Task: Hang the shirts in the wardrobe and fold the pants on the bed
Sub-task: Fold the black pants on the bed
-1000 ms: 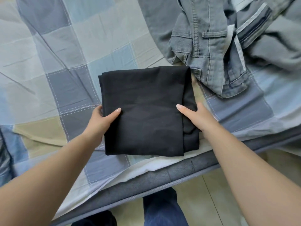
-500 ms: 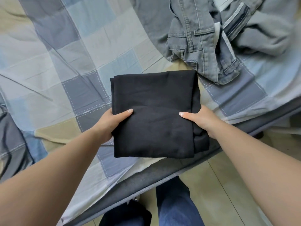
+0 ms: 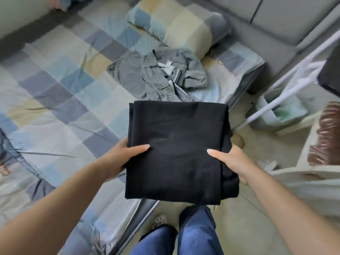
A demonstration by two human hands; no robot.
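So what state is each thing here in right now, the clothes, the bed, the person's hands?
Folded black pants: neat rectangle, lifted off the bed, held at both sides.
Left hand: grips the left edge, thumb on top.
Right hand: grips the right edge, thumb on top.
Grey denim pants: crumpled, unfolded, lying on the bed.
Patchwork bed cover: spread out, wrinkled.
Patchwork pillow: lying at the bed's head.
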